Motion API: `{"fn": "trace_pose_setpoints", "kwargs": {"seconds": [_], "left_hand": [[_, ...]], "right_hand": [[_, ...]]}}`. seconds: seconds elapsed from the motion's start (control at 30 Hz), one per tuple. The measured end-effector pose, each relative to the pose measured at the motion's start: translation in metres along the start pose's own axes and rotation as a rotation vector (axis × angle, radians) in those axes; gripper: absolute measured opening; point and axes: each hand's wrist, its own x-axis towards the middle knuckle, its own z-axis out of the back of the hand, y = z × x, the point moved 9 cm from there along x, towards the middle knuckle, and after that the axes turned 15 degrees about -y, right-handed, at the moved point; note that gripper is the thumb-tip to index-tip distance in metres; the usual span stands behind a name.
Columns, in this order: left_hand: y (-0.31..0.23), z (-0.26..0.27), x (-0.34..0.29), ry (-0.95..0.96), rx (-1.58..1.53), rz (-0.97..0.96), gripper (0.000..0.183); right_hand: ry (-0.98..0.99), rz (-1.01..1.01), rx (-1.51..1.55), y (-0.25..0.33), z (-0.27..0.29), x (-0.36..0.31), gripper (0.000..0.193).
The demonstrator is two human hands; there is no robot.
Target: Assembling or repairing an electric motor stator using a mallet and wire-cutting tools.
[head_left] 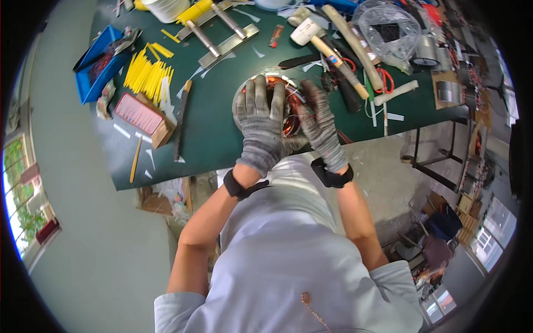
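Note:
A round metal stator [239, 113] with copper windings [291, 125] lies near the table's front edge, in front of me. My left hand [261, 122], in a grey knit glove, rests flat over its left part with the fingers stretched out. At its right side is my right hand [321, 125], gloved too, with fingers extended and the thumb spread toward the copper coils. A thin wire loops out beside the right fingers. Both palms are turned down, so their contact with the windings is partly hidden.
To the right lie a white-headed mallet [306, 33], red-handled scissors [385, 82] and a clear plastic bag [388, 25]. Leftward are yellow strips [147, 72], a blue bin [91, 72], a red-and-white box [137, 114] and a dark stick [182, 122]. A metal fixture [229, 47] stands behind.

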Motion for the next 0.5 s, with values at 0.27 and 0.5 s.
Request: {"fn": "trace_pose_setpoints", "kwargs": {"seconds": [0.27,0.5], "left_hand": [[-0.016,-0.038,0.033,0.048,0.142,-0.084,0.025],[0.019,-0.028,0.035,-0.099,-0.323,0.136,0.021]], "right_hand": [[0.127,0.191,-0.303,0.044,0.063,0.015,0.029],[-0.207,0.247,-0.878,-0.153,0.235,0.103,0.021]]}}
